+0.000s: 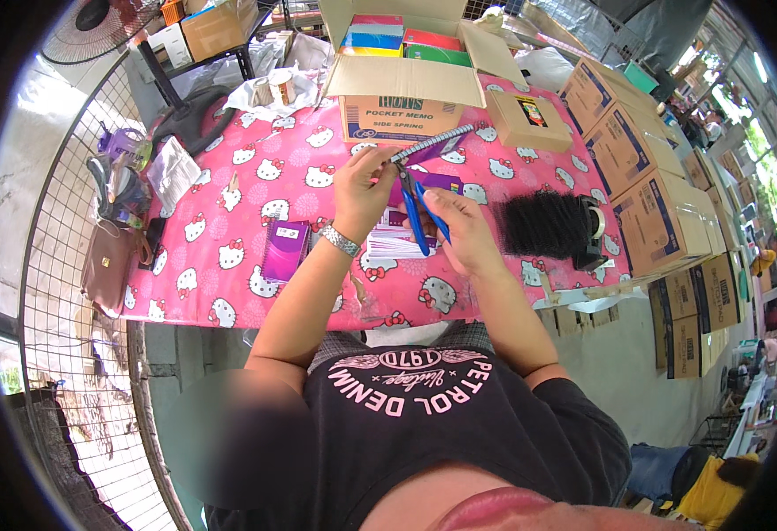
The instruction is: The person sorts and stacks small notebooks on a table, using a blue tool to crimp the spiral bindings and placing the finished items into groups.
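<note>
My left hand (364, 188), a metal watch on its wrist, pinches one end of a purple spiral notebook (446, 147) held tilted above the table. My right hand (461, 228) is closed around blue-handled pliers (413, 217). The jaws of the pliers meet the end of the notebook's wire coil, close to my left fingertips. Below my hands is a stack of notebooks (397, 246) with white page edges showing. Another purple notebook (284, 251) lies flat left of my left wrist. To the right of my right hand sits a bundle of black spiral coils (537, 226).
An open carton (402, 119) with colourful notebooks stands at the far side of the pink patterned table (229, 257). A smaller brown box (528, 124) is beside it. Stacked cartons (663, 221) line the right; a fan (96, 26) and wire mesh (65, 221) are left.
</note>
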`<action>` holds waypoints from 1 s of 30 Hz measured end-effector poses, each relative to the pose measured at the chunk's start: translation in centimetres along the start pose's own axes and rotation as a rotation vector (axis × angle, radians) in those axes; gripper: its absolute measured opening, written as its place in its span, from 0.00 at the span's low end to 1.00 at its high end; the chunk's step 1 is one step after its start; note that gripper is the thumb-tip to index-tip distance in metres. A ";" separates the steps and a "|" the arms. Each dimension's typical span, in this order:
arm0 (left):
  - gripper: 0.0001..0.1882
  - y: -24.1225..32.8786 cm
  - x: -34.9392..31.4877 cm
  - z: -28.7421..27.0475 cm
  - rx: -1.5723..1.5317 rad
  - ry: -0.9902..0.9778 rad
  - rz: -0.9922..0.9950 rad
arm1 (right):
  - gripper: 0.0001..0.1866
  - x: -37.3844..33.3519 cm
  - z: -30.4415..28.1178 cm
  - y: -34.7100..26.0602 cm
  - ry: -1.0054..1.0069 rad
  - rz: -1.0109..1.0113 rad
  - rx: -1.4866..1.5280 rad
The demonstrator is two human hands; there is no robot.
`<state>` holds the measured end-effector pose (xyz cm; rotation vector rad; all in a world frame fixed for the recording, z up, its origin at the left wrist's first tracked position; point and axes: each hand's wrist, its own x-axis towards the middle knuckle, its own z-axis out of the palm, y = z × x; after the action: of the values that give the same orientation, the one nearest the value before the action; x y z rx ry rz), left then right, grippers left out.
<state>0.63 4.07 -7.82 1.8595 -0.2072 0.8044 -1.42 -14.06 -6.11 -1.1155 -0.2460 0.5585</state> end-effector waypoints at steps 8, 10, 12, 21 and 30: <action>0.10 2.3 0.3 -10.8 0.500 0.151 0.362 | 0.22 -2.6 -9.4 4.6 0.589 -0.578 -0.886; 0.08 1.6 0.6 -12.9 0.735 0.040 0.380 | 0.25 -4.2 -13.2 8.3 0.512 -0.284 -0.981; 0.07 -2.3 -0.1 -13.2 0.954 -0.213 0.178 | 0.25 -5.4 -14.3 12.3 0.383 -0.113 -1.180; 0.11 -17.1 -9.2 -10.7 0.900 -0.345 -0.084 | 0.17 0.9 -22.1 9.2 0.670 -0.279 -1.592; 0.14 -3.1 -1.5 -5.1 0.563 -0.153 0.377 | 0.08 3.9 -28.0 10.3 0.613 0.086 -2.188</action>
<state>-1.19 9.54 -10.01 2.4595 -0.4769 1.0524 11.53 -30.49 -27.81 -3.3162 -0.2048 -0.3034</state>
